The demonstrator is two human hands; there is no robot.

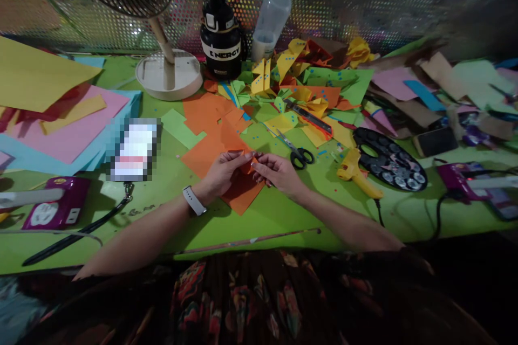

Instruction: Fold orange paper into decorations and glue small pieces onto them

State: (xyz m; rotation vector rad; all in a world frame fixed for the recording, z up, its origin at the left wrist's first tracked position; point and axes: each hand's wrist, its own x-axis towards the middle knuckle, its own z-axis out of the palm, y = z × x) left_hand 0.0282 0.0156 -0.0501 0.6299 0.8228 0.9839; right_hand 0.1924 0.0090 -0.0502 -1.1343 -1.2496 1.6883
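Between my two hands is a small folded piece of orange paper, partly hidden by the fingers. My left hand, with a pale watch strap at the wrist, pinches it from the left. From the other side, my right hand grips it with thumb and fingers. Both hands rest just above an orange paper sheet lying on the green table. More orange paper spreads behind them. Black-handled scissors lie to the right of my right hand, blades pointing away to the left.
A yellow glue gun and a black palette lie at right. Paper scraps and a utility knife are behind the scissors. A phone, coloured sheets, a fan and a black bottle stand or lie leftward.
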